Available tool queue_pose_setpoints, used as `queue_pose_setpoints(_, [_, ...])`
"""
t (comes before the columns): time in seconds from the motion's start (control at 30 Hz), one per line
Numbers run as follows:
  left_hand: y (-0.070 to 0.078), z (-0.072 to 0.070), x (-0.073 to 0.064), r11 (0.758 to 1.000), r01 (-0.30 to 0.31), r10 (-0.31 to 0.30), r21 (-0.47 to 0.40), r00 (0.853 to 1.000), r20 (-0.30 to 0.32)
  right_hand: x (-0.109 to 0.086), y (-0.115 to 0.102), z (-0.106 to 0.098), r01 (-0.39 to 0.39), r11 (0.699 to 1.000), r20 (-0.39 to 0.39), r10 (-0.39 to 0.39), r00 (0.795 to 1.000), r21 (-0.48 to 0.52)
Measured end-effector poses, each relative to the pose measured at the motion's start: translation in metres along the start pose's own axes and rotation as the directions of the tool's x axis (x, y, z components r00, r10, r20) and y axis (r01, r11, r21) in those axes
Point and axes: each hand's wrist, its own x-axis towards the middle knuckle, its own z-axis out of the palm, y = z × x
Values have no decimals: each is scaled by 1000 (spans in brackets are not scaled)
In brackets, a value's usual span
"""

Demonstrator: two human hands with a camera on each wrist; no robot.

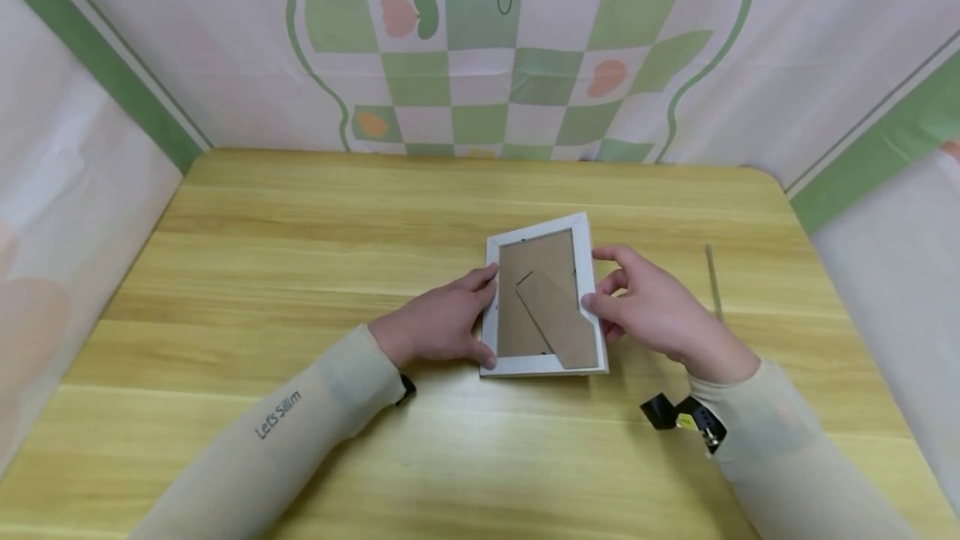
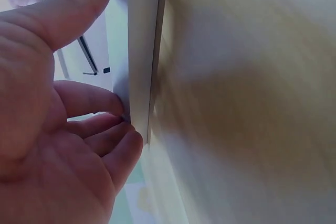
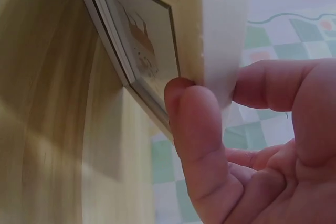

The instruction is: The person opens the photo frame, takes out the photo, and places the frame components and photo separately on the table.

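Note:
A white picture frame [image 1: 538, 367] faces back side up over the wooden table, its brown backing board [image 1: 536, 307] and flat stand leg showing. Its right side is lifted, so the frame slants. My left hand [image 1: 442, 319] holds the left edge, thumb by the near corner and fingers further up; in the left wrist view those fingertips press the frame's side [image 2: 143, 51]. On the right edge, my right hand [image 1: 652, 307] pinches the border between thumb and fingers. The right wrist view shows a fingertip on the front border, beside a brown drawing [image 3: 140, 38] inside the frame.
A thin grey stick [image 1: 713, 277] lies on the wooden table [image 1: 300, 232], partly hidden behind my right wrist. A checked green and white curtain [image 1: 480, 73] hangs along the table's back edge, with more cloth at both sides. Both wrists carry black devices.

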Motion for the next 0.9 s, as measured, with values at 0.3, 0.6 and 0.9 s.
queue_pose_setpoints(0.3, [0, 1, -3, 999, -16, 16, -45, 1000, -1, -2, -4, 1, 32, 999, -19, -32, 999, 7])
queue_pose_setpoints(0.6, [2, 4, -3, 1000, -14, 14, -25, 1000, 0, -6, -14, 4, 49, 998, -58, -51, 997, -31])
queue_pose_setpoints(0.9, [3, 5, -6, 999, -31, 31, -30, 1000, -1, -7, -23, 13, 90, 996, -55, -88, 995, 26])
